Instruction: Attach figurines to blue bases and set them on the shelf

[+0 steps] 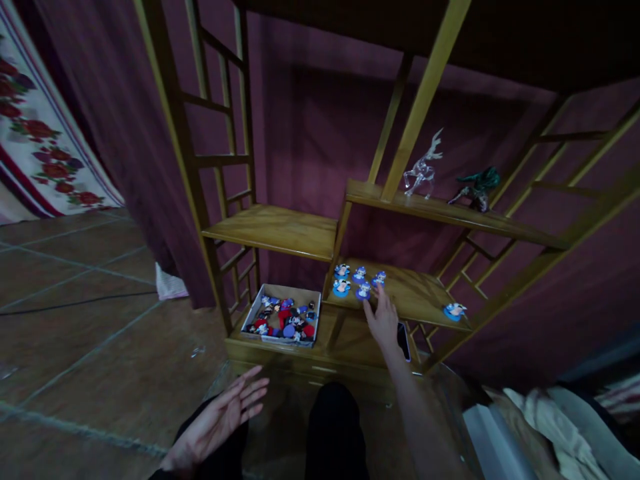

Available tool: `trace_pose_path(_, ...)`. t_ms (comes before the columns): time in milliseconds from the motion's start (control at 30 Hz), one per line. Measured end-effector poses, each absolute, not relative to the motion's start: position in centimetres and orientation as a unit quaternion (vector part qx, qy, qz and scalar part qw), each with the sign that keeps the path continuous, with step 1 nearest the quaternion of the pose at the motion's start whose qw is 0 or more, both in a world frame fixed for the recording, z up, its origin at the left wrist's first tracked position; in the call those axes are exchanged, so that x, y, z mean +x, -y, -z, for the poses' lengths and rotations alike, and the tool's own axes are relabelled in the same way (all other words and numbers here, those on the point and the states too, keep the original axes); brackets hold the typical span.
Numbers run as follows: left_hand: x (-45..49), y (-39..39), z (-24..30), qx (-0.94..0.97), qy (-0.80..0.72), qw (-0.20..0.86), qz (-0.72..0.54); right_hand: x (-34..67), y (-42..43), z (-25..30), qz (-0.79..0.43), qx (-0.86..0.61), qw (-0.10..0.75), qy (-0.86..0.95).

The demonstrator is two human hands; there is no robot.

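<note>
My right hand (pixel 384 320) reaches over the lower right shelf (pixel 410 293), thumb and fingers apart. Its fingertips are close to a small purple-based figurine (pixel 379 279); whether they touch it I cannot tell. Just left of the thumb stands another purple-based figurine (pixel 363 291), with a third (pixel 359 274) behind it. Two blue-based figurines (pixel 341 287) (pixel 343 271) stand at the shelf's left end. Palm up and fingers spread, my left hand (pixel 225 413) hovers above my left knee and holds nothing. An open box (pixel 319 313) of jumbled red, blue and white figurines sits on the bottom level.
One more blue-based figurine (pixel 455 311) stands at the shelf's right end. A clear glass deer (pixel 423 170) and a dark green figure (pixel 477 187) occupy the shelf above. A phone (pixel 403 341) leans below my right hand. Wooden uprights (pixel 425 100) frame the shelves.
</note>
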State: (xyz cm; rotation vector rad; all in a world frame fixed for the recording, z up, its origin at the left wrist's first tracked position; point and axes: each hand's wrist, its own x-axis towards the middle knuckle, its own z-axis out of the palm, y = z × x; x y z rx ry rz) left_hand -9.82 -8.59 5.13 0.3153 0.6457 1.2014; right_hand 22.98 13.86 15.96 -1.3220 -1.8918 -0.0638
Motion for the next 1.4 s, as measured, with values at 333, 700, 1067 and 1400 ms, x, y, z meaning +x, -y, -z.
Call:
trace_pose_path(333,-9.4,9.5,-6.2,0.144,-0.332,0.715,-0.599,22.5,-11.6,-11.1,0.117,-0.518,0.466,0.708)
trace_pose_path(700,-10.6,0.9,-4.5,-0.116,-0.426,0.582,-0.683,22.1,-11.8,-9.6,0.177,-0.516,0.451,0.706)
trace_pose_path(1067,-14.8,-8.4,-3.4,-0.188,-0.383,0.547,-0.721,16.7,-4.3,-4.3,-0.02,-0.473,0.403,0.783)
trace_pose_path(1400,-16.6,-11.4,-3.1,-0.099,-0.359,0.578,-0.726,4.5,-12.0,-0.4,-0.192,-0.449,0.33,0.808)
